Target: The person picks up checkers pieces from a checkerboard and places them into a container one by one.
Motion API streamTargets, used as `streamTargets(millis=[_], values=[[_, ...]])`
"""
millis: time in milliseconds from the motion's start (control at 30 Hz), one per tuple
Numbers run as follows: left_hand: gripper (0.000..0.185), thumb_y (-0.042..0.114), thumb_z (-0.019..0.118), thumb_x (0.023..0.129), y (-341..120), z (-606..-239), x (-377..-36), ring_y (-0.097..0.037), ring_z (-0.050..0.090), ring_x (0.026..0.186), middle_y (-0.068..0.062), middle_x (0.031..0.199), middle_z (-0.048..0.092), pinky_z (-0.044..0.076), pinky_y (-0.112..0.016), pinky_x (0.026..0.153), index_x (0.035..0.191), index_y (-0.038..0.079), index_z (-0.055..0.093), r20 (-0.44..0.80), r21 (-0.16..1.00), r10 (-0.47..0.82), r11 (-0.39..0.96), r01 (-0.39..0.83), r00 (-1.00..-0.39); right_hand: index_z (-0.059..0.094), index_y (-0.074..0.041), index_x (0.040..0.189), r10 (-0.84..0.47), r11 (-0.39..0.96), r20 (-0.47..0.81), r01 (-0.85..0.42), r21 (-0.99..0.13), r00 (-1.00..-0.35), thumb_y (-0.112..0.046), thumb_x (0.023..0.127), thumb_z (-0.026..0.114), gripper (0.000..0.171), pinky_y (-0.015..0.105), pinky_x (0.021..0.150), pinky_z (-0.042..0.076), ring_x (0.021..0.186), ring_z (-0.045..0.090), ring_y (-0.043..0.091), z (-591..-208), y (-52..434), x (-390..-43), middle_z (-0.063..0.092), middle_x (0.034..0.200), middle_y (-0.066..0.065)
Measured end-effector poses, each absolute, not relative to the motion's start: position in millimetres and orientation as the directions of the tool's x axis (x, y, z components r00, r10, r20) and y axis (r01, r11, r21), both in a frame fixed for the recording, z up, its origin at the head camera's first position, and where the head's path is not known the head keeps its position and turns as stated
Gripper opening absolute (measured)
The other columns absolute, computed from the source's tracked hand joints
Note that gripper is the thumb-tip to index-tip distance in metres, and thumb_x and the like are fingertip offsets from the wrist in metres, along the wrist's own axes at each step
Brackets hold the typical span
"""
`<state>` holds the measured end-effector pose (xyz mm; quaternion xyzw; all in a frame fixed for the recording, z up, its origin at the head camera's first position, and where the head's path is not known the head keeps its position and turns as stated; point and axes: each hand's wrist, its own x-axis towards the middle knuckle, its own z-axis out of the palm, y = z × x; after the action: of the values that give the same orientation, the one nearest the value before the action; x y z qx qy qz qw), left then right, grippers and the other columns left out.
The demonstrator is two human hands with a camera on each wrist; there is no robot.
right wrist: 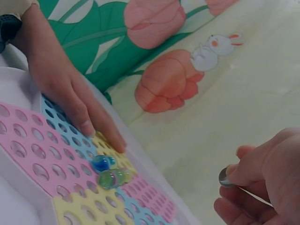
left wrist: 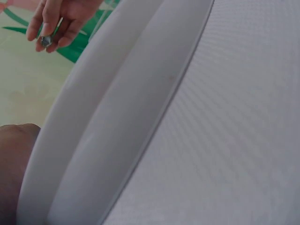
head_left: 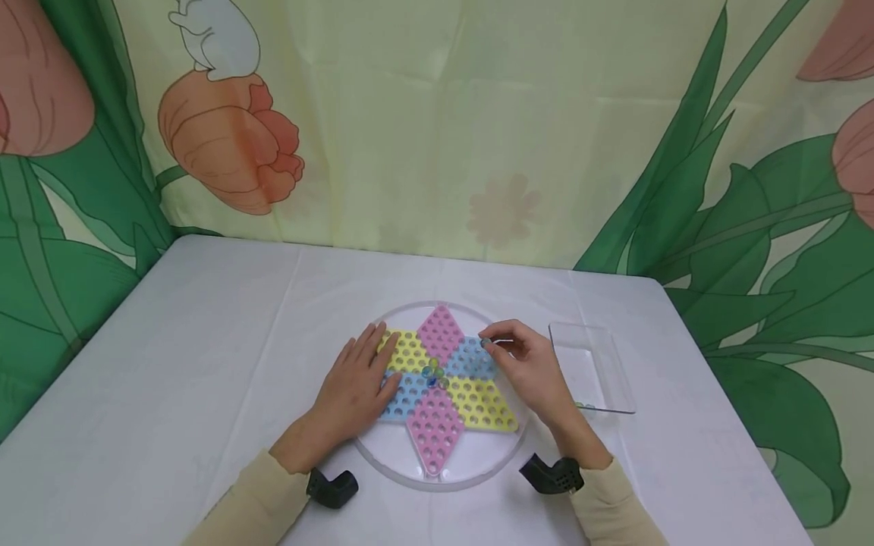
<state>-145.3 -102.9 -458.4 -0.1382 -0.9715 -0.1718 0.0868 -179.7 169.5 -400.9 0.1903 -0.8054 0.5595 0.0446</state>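
A Chinese checkers board (head_left: 435, 428) with a pink, yellow and blue star full of round holes lies on a round white base. Several glass marbles (head_left: 433, 373) sit together at the star's centre. My left hand (head_left: 355, 387) rests on the board's left side, fingers straight over its yellow and blue parts. Above the blue part at the far right, my right hand (head_left: 529, 368) pinches a single marble (right wrist: 225, 177) between thumb and fingertips. In the right wrist view this marble looks greenish and stands apart from the holes.
A clear rectangular tray (head_left: 623, 379) stands to the right of the board, with a few green marbles (head_left: 580, 406) at its near edge. White cloth covers the table (head_left: 232, 334). A curtain (head_left: 410, 136) printed with tulips and a rabbit hangs behind it.
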Motion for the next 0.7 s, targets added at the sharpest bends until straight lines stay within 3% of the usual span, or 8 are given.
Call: streamTargets(millis=[700], values=[[0.063,0.037,0.051,0.100,-102.9,-456.2,-145.1,-0.035,0.020,0.153,-0.018,0.163,0.026,0.021,-0.056,0.122,0.153,0.006,0.036,0.203,0.316,0.243,0.900,0.299,-0.948,0.067,-0.001,0.111,-0.107,0.296,0.289,-0.308,-0.904,-0.951,0.000,0.093,0.064,0.019,0.015,0.088,0.054,0.098,0.066,0.007,-386.9,195.5,-184.1,0.065,0.112,0.013]])
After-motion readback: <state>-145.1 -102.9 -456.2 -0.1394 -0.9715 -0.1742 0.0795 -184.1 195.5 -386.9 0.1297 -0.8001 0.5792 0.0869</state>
